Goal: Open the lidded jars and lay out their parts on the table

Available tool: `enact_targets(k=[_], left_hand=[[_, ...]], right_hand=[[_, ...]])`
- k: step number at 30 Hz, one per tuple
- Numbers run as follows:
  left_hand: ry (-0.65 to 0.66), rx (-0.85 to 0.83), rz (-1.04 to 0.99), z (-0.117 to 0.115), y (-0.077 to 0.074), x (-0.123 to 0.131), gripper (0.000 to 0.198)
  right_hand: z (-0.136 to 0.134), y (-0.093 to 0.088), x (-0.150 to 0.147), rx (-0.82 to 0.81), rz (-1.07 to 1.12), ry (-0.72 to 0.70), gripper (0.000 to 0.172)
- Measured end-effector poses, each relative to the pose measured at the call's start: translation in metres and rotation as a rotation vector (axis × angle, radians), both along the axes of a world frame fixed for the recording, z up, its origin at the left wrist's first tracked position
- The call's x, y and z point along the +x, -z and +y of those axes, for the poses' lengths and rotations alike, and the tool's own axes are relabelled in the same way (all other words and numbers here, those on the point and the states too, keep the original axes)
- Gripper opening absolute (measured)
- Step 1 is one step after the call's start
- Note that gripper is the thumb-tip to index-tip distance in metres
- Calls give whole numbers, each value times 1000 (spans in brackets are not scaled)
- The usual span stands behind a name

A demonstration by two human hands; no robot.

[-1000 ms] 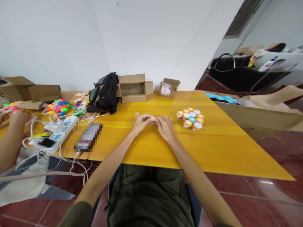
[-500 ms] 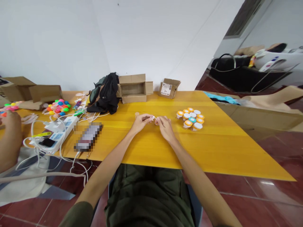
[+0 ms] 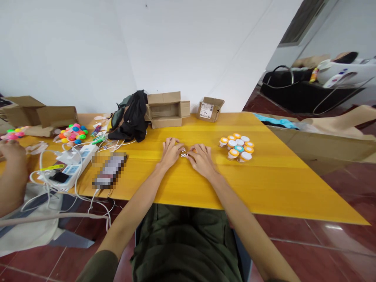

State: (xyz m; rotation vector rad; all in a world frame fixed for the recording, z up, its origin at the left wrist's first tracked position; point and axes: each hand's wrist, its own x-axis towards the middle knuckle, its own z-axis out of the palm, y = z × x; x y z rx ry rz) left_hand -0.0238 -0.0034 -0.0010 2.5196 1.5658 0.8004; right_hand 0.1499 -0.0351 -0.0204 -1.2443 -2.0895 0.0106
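My left hand [image 3: 171,152] rests low over the table, its thumb and fingertips closed at the edge of a small round red-and-white piece [image 3: 183,149]. Just below that lies a small white patterned piece [image 3: 184,155], its right end pinched by the thumb and finger of my right hand [image 3: 201,157]. A bit of orange [image 3: 194,150] shows beside my right fingers, mostly covered by them. To the right stands a cluster of small clear jars with orange, white and teal lids [image 3: 239,149].
Along the wall are an open cardboard box [image 3: 166,111], a smaller box [image 3: 210,110] and a black bag [image 3: 133,117]. Leftward lie a phone [image 3: 110,171], a power strip [image 3: 78,166] with tangled cables, and colourful balls [image 3: 73,134]. Another person's hand [image 3: 11,150] is at far left.
Both hands have lowered toward the tabletop and shifted slightly left. The small patterned pieces between them now show more plainly. The other person's arm at far left has moved slightly.
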Motion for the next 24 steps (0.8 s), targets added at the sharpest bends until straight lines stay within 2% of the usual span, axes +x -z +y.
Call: enact_targets(k=[3,7,12,17,20,24], left_hand=[[-19,17,-10,1,1,-1,28],[-19,19,-53,0,0,0,28],[109,9,-49,-2,-1,3,24],[134,-9,5,-3,0,5,23],[138,4,-29,-4,-1,6,28],[246,-35,-65,-8,-3,9,35]], right_hand=[[1,1,1,-9,18,16,23],[4,3,7,26,78,113,25],[10,12,17,1,101,175,24],[15,13,18,-84,200,127,14],[17,11,15,-155,378,53,15],[20,10,11,-329,652,-34,21]])
